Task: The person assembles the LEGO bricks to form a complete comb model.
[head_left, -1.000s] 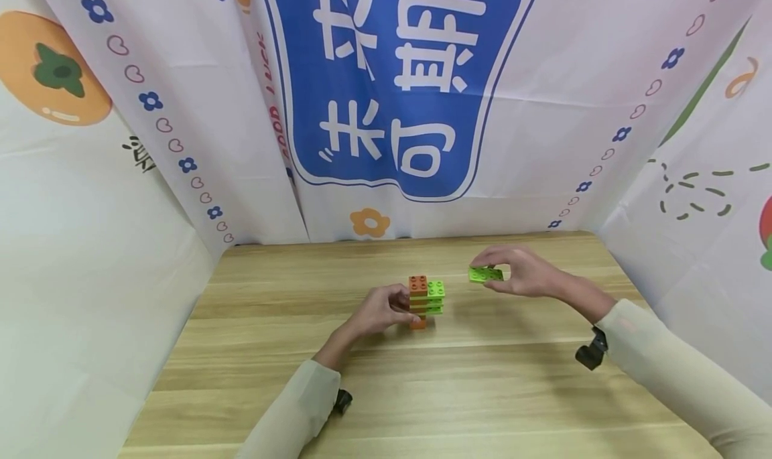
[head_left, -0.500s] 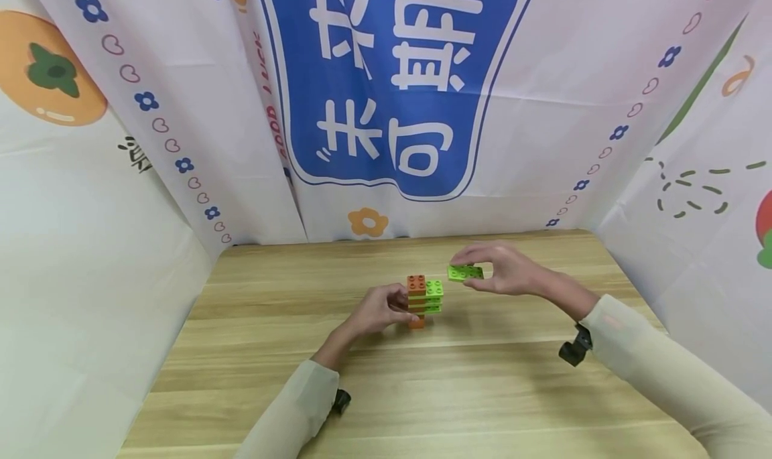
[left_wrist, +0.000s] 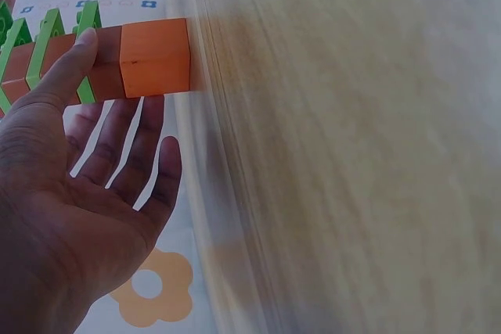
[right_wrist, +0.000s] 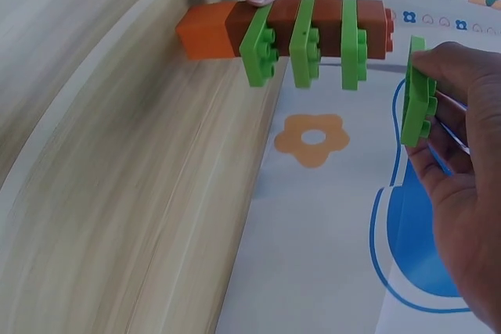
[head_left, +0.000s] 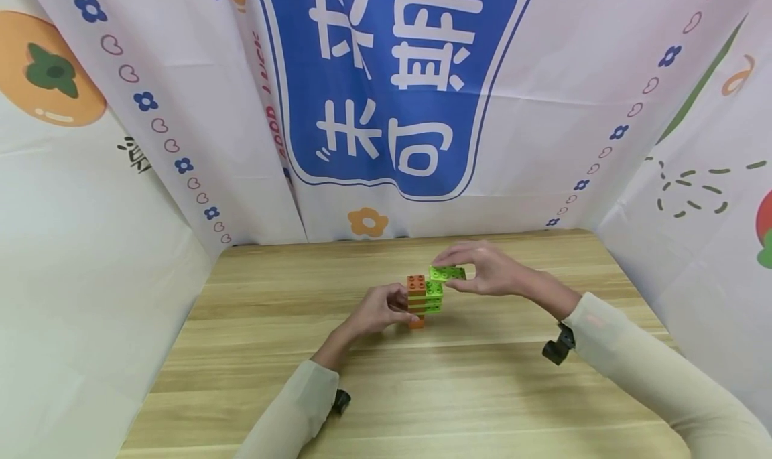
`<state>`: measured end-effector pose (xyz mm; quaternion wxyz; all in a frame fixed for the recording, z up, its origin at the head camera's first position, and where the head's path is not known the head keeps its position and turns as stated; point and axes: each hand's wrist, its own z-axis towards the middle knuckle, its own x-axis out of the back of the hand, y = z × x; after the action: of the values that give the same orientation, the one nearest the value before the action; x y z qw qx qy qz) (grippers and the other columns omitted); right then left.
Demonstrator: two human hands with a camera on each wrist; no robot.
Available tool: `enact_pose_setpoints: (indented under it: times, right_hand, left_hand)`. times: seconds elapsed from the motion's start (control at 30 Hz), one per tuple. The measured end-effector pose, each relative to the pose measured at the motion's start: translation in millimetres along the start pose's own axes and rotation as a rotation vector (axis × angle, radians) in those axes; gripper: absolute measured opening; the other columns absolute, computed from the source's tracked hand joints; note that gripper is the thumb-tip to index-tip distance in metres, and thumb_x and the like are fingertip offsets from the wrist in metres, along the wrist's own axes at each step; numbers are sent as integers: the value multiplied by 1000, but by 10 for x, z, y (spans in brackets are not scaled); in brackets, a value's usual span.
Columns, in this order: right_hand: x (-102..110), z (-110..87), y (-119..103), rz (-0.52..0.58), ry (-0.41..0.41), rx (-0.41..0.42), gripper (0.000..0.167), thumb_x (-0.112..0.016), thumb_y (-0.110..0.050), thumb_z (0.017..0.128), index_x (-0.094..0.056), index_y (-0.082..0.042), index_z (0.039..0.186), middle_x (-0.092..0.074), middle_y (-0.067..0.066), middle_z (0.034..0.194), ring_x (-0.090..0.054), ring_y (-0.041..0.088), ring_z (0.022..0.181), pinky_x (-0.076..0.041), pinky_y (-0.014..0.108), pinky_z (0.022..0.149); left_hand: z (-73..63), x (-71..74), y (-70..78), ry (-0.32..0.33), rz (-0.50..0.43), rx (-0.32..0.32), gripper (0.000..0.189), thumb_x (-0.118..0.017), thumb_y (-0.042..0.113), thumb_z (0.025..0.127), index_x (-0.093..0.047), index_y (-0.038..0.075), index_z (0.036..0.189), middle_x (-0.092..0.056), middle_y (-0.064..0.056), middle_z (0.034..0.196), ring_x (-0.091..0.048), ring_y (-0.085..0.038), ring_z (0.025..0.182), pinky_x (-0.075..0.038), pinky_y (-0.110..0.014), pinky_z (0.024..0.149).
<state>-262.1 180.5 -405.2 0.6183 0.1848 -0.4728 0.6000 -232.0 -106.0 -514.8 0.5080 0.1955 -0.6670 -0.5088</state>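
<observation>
A tower of toy building bricks point(head_left: 416, 285) stands on the table, orange and brown blocks alternating with thin green plates that jut out to the right. My left hand point(head_left: 375, 309) grips its lower part, thumb on the near side and fingers behind. In the right wrist view three green plates stick out from the tower point(right_wrist: 329, 25), and studs show on its top. My right hand point(head_left: 487, 269) pinches a loose green brick plate point(head_left: 443, 273) between thumb and fingers. That plate is just above the tower's top, overlapping its upper green plate in the head view.
The wooden table point(head_left: 386, 392) meets a white printed cloth point(head_left: 531, 144) at its back edge. More cloth hangs on the left and right. A small black camera point(head_left: 557, 348) sits on my right wrist and another point(head_left: 341, 401) on my left.
My right hand has moved left with the green brick plate, from well right of the tower to over its top right side. My left hand keeps its grip on the tower.
</observation>
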Motion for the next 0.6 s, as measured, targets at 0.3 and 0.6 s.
enact_pose_setpoints:
  times: [0.3,0.6]
  right_hand:
    - [-83,129,-42,21,-28,1,36,-87,-4,84,-78,-3,119,-77,11,120,-73,28,112,-60,43,97]
    - [-147,204,-72,5,-66,-3,33,-84,-7,89,-78,-3,121,-77,9,122,-73,26,114,-60,42,98]
  left_hand:
    - [-1,4,2,-6,9,-11,29,-89,18,89,-72,8,111,-77,-2,103,-71,-12,89,-60,-28,81]
    - [-9,-1,12,-6,1,-18,30,-88,17,89,-72,6,111,-78,-5,104,-72,-15,91,-60,-29,82]
